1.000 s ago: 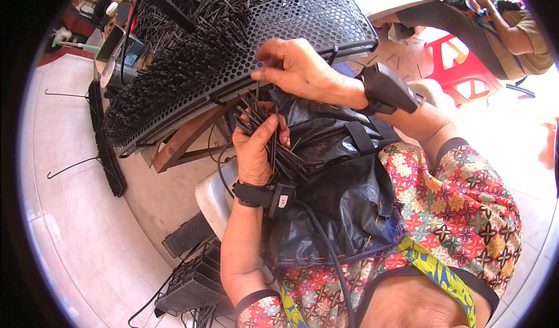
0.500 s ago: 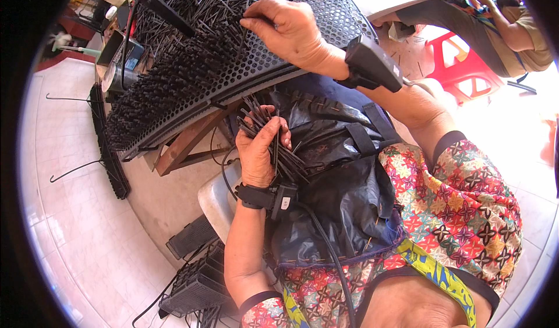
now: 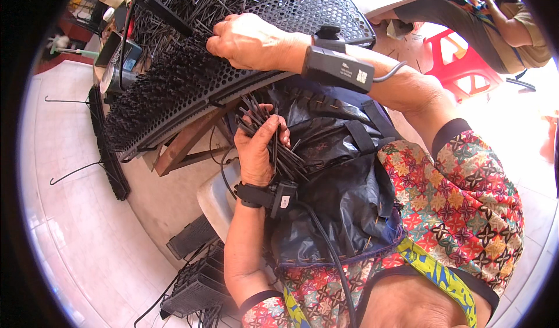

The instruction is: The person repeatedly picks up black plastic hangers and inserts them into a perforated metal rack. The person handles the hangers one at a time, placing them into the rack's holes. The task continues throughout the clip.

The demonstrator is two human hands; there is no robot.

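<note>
My left hand is closed around a bundle of thin black sticks above my lap, their ends fanning out on both sides of the fist. Above and beyond it, my right hand is over a black perforated board. Its fingers are curled together at the border between bare holes and a dense patch of upright black sticks. Whatever those fingertips pinch is hidden behind the hand. Loose black sticks lie heaped at the board's far side.
A brown wooden support stands under the board. At left, a long black bristled strip has wire hooks. Black crates sit low at left. A red plastic stool and another person are at far right. A black apron covers my lap.
My right hand has moved left across the board, from the bare holes to the edge of the stick-filled patch, and its wrist has turned. My left hand keeps its bundle in place.
</note>
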